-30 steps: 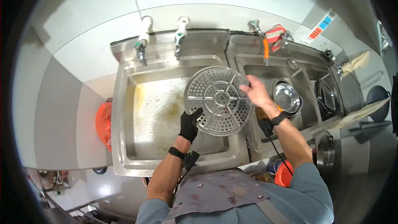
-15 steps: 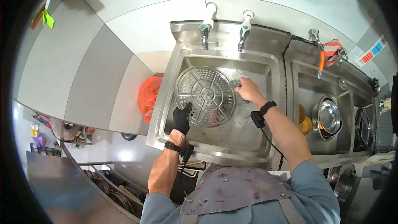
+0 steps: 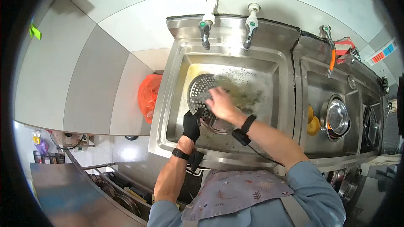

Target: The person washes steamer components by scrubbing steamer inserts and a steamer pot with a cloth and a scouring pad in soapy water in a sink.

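Note:
A round perforated metal steamer plate (image 3: 196, 89) is in the large steel sink (image 3: 287, 113), its right part hidden behind my right hand. My left hand (image 3: 192, 126), in a black glove, is closed on the plate's near left rim. Bare and smeared by motion, my right hand (image 3: 221, 104) is over the middle of the plate. A grey scouring pad (image 3: 205, 96), probably steel wool, is under its fingers against the plate. Murky wet residue (image 3: 246, 94) lies on the sink floor to the right.
Two taps (image 3: 205, 35) (image 3: 250, 33) stand above the sink's back edge. The neighbouring basin (image 3: 351, 149) holds metal bowls (image 3: 337, 117) and yellow round items (image 3: 313, 126). An orange-tipped tap (image 3: 331, 61) hangs over it. A red plastic bag (image 3: 148, 96) is left of the sink.
My right hand has moved left with the pad, from the plate's right edge onto its middle. The plate has shifted and looks tilted. Murky liquid now shows on the sink floor.

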The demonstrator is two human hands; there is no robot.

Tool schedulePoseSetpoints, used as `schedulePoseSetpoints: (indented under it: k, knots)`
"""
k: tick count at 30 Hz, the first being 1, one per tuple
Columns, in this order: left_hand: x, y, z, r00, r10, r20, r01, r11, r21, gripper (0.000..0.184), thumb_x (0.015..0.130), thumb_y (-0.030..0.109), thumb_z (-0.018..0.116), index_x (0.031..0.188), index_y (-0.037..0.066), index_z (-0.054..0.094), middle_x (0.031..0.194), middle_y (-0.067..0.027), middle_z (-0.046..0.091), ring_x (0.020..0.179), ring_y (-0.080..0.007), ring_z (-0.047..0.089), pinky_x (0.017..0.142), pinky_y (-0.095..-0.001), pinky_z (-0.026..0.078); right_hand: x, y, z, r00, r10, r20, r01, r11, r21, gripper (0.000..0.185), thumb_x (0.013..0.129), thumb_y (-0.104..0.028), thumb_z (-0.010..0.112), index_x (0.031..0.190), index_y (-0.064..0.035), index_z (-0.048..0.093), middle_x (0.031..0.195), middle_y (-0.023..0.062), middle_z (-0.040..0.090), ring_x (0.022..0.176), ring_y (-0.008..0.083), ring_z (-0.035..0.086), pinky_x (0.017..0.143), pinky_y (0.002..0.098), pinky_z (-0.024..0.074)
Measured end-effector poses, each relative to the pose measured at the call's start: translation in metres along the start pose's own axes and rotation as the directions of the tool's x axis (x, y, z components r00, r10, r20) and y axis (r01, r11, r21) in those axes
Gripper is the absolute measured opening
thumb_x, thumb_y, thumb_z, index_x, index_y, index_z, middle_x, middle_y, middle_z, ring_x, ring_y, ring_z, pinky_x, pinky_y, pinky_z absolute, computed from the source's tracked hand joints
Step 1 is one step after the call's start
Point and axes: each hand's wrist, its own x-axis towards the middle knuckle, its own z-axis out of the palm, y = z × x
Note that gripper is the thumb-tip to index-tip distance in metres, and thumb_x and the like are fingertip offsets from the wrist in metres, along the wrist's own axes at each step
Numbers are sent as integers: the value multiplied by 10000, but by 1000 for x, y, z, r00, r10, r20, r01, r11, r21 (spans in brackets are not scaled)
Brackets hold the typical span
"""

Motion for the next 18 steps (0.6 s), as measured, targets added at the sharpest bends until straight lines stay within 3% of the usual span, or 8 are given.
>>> schedulePoseSetpoints:
  k: [2,4,6,10,12,14,17,18]
  knots:
    - [-7,7,6,998,60,-31,-61,998,-25,226,964,162,677,1106,-11,711,960,-84,721,801,-170,671,732,-312,529,-14,-1,18,958,-218,-188,227,974,28,324,953,-158,639,1198,21,524,1091,239,533,1029,415,566,926,522,480]
    - [-12,7,-6,994,91,-54,-92,996,-11,230,966,146,669,1114,-25,712,981,-92,729,828,-174,684,755,-311,538,-15,13,26,957,-186,-223,209,974,85,338,946,-145,643,1204,22,502,1067,243,508,1020,431,548,904,541,460]
    - [-25,19,-12,906,423,11,-394,834,386,216,959,142,677,1088,-28,709,963,-62,735,825,-159,659,752,-310,506,-15,46,16,985,-82,-150,82,997,-1,360,945,-147,643,1218,33,493,1076,252,509,1000,441,559,889,555,464]
    - [-19,19,-32,988,101,-114,-110,991,-76,237,941,144,712,1107,-26,709,985,-74,744,872,-160,684,787,-302,519,-3,103,-20,944,330,-28,-331,936,-122,460,980,-224,618,1298,81,486,1300,331,533,1151,491,569,985,549,479]
    - [-38,34,-35,902,433,-11,-395,833,387,255,927,132,730,1132,-19,708,989,-81,745,902,-160,691,814,-302,524,0,105,-45,909,416,-23,-416,906,-81,552,992,-282,613,1370,90,463,1431,330,484,1266,476,530,1058,523,457]
    - [-42,40,-35,992,96,-79,-104,989,-107,260,921,116,733,1147,-12,709,993,-87,746,912,-164,690,817,-309,528,1,109,-65,916,396,-71,-400,914,-64,656,976,-329,642,1426,93,421,1472,302,476,1306,445,521,1088,512,438]
    - [-17,-8,-78,967,255,-24,-255,967,16,270,921,105,727,1169,0,703,1089,-103,735,947,-171,692,824,-329,547,-11,77,-116,911,409,46,-396,841,369,684,921,-337,724,1408,76,479,1375,217,593,1215,330,602,1057,438,461]
    - [-28,9,-69,991,130,-29,-133,985,-106,315,931,84,711,1232,4,664,1129,-106,720,993,-178,690,847,-332,559,-14,68,-128,914,388,118,-382,726,572,670,907,-336,745,1389,66,511,1328,186,631,1174,287,622,1039,412,469]
